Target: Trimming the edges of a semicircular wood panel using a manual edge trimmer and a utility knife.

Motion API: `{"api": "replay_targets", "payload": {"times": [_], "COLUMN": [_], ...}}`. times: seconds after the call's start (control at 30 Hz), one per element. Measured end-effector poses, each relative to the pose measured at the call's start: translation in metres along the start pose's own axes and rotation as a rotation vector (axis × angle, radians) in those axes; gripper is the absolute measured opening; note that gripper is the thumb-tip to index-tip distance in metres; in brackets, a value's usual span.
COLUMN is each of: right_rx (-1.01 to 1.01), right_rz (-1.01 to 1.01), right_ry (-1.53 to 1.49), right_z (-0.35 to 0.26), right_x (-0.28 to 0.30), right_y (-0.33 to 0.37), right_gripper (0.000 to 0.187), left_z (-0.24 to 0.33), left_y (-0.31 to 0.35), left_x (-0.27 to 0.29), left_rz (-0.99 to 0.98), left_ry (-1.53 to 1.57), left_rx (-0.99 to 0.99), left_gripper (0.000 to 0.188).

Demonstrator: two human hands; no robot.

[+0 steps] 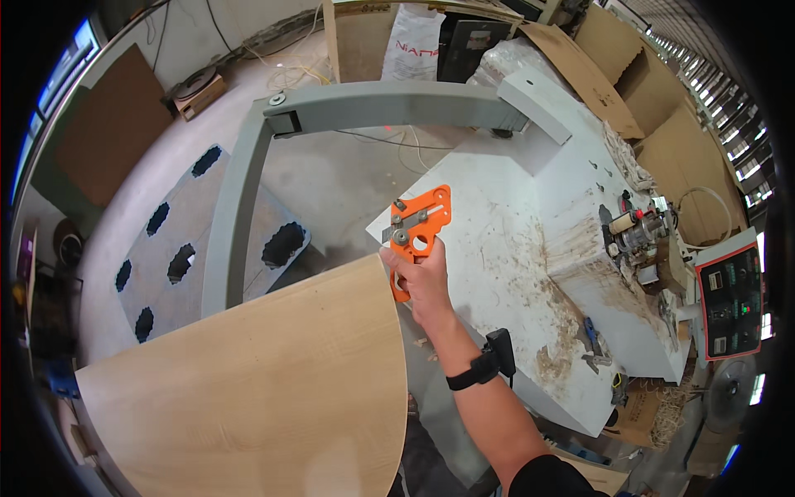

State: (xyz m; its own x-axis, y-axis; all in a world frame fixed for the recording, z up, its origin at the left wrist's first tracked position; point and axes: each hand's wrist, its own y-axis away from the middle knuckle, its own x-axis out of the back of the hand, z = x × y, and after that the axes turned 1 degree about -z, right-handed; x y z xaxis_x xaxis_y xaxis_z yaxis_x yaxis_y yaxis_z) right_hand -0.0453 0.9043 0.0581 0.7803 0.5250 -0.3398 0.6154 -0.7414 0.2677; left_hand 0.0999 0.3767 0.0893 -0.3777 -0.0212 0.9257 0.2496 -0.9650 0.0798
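My right hand (426,282) is closed around an orange hand-held edge trimmer (434,201) with metal rollers and screws on its face. The trimmer sits at the corner of a light wood-grain panel (273,373), where the straight far edge meets the curved right edge. Fingers and trimmer overlap that corner, so exact contact is hard to make out. A black strap with a small box (484,364) is round my right wrist. Much of the lower left is filled by the panel. My left hand is nowhere in the picture.
Beyond the panel stands a grey metal frame (397,103). To the right is a stained white machine (505,240) with a motor unit (638,232), a control panel (729,290) and blue-handled pliers (590,331). A board with ragged holes (219,219) lies left; cardboard (584,79) leans far right.
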Motion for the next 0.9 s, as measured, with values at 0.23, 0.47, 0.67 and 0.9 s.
{"api": "replay_targets", "payload": {"times": [0.23,0.47,0.67,0.9], "right_rx": [0.007,-0.081,-0.086,-0.092], "right_rz": [0.127,-0.161,-0.151,-0.151], "right_ry": [0.018,0.052,0.069,0.089], "right_z": [0.004,-0.003,-0.004,-0.001], "right_x": [0.017,0.017,0.017,0.019], "right_y": [-0.020,-0.002,-0.002,-0.003], "right_gripper": [0.034,0.036,0.036,0.035], "left_z": [-0.006,-0.012,-0.010,-0.012], "left_y": [0.019,0.010,0.010,0.012], "left_x": [-0.008,0.000,0.002,-0.004], "left_rz": [-0.030,-0.031,-0.012,-0.023], "left_ry": [0.011,0.022,0.013,0.008], "left_rx": [-0.023,-0.024,-0.035,-0.048], "left_gripper": [0.030,0.029,0.029,0.030]}}
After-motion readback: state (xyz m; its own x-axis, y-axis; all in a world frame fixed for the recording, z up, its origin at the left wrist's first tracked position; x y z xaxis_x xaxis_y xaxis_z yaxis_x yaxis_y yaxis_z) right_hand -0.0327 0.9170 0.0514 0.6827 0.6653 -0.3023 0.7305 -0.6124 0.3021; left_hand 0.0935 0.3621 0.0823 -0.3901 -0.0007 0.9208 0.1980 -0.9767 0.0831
